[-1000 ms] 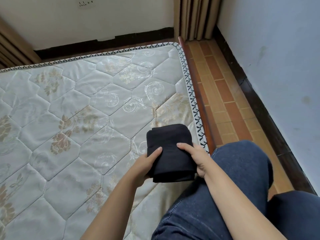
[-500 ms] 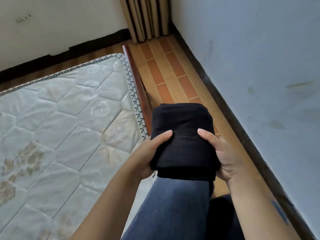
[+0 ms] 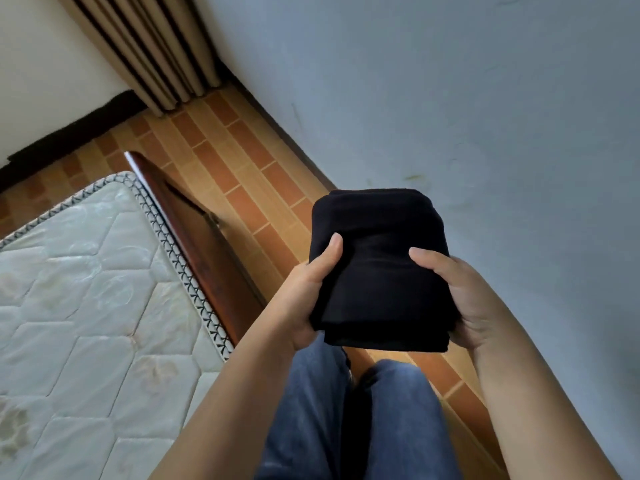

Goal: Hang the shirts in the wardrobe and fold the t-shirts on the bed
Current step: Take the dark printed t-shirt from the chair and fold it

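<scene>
A folded black t-shirt (image 3: pixel 377 258) is held in the air in front of me, over the tiled floor and to the right of the bed. My left hand (image 3: pixel 304 292) grips its left edge, thumb on top and fingers underneath. Its right edge is gripped the same way by my right hand (image 3: pixel 457 292). The bed's quilted mattress (image 3: pixel 79 306) lies at the lower left. No wardrobe and no other clothes are in view.
A dark wooden bed frame (image 3: pixel 204 258) runs along the mattress edge. An orange brick-pattern tiled floor (image 3: pixel 228 161) lies between bed and grey wall (image 3: pixel 450 98). Beige curtains (image 3: pixel 152 53) hang in the far corner. My legs in blue jeans (image 3: pixel 346 420) are below.
Both hands have lifted the folded t-shirt off the mattress and carried it right, over the floor. My view has swung right toward the wall.
</scene>
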Demonstrator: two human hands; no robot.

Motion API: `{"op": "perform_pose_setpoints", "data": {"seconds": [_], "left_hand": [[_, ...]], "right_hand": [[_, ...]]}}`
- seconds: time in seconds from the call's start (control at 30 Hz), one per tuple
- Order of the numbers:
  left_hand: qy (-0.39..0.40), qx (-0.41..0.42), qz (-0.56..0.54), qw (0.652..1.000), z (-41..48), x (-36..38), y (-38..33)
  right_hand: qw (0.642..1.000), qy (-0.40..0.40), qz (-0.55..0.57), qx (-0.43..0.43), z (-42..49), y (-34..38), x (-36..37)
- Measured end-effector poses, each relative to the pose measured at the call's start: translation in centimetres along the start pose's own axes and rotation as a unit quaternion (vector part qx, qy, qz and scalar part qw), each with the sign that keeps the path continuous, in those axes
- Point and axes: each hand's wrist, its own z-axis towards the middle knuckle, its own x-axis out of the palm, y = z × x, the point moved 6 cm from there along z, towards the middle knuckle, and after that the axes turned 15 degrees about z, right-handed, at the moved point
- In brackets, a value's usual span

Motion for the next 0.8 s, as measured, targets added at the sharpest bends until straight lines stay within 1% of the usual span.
{"op": "perform_pose_setpoints", "data": {"seconds": [0.2,0.3,0.43,0.5,0.6,0.73,0.8], "left_hand": [[0.087,-0.014,0.075,0.993,-6.7,6.8,-3.9],[0.109,-0.015,0.126,0.986,-9.2,10.6,-5.1],[0.169,-0.018,0.195,0.966,-11.1,16.0,-6.3],[0.198,-0.024,0.227,0.953,-11.6,18.5,-6.9],[0.254,-0.034,0.280,0.925,-12.4,22.6,-7.2],[0.325,-0.037,0.354,0.876,-14.0,27.9,-7.3],[0.359,-0.046,0.385,0.849,-14.8,30.3,-7.0]], "right_hand": [[0.997,-0.049,0.058,-0.025,-9.9,3.1,-1.3],[0.990,-0.098,0.084,-0.060,-15.0,4.9,-2.4],[0.974,-0.155,0.123,-0.111,-20.8,6.8,-4.0],[0.960,-0.192,0.154,-0.133,-23.3,7.3,-5.0],[0.929,-0.241,0.223,-0.172,-26.9,7.4,-6.4],[0.878,-0.286,0.292,-0.250,-31.3,7.3,-8.2],[0.855,-0.286,0.317,-0.293,-33.0,7.1,-8.8]]}}
